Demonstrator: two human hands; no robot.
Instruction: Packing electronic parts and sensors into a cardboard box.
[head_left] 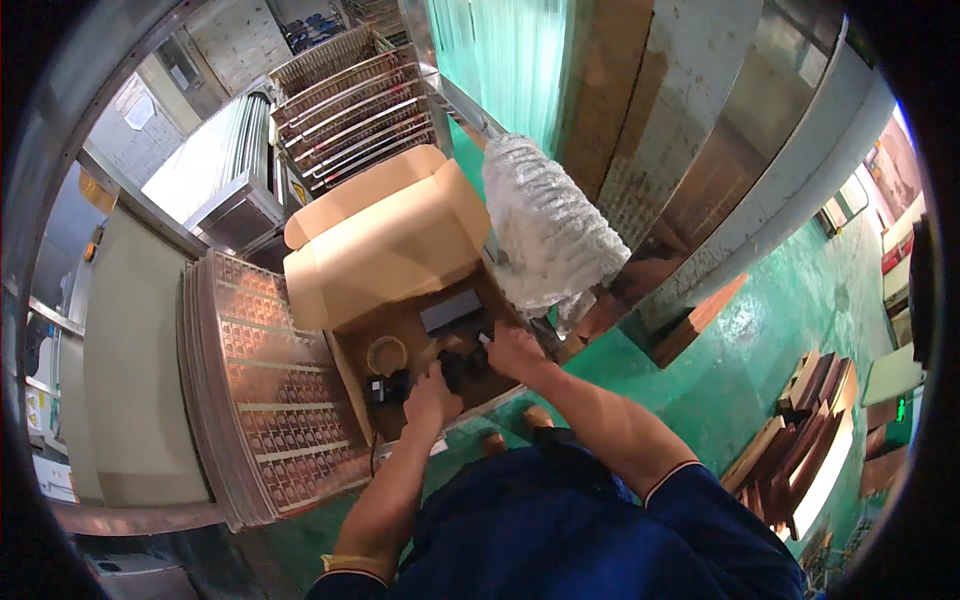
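An open brown cardboard box stands in front of me with its lid folded back. Both my hands reach into it. My left hand is closed at the box's near side, its fingertips by a dark object; what it grips is hidden. At the right inner side, my right hand is closed, with a small pale bit showing at its fingertips that is too small to name. Inside the box also lie a roll of yellowish tape, a black device left of my left hand and a grey-white flat piece.
Copper-coloured patterned panels stand stacked left of the box. Bubble wrap bulges at its right, beside metal sheeting. Racks are behind. Brown boards lie on the green floor at right.
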